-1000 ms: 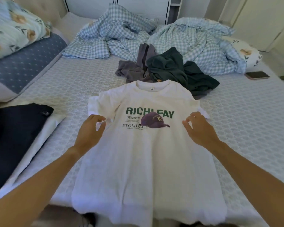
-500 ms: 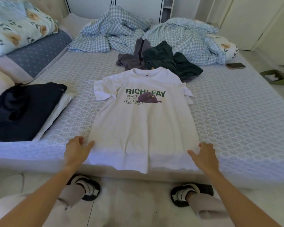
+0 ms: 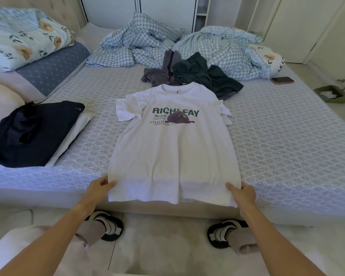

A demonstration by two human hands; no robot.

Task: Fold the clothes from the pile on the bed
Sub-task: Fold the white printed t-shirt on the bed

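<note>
My left hand and right hand have dropped from chest print to hem, fingers now pinching both bottom corners of the white T-shirt, spread frame-centre on the bed, ready for folding.

Left hand and right hand pinch white T-shirt hem on bed

Daylit room: pale floor, white wardrobe doors behind a patterned bed.
</note>
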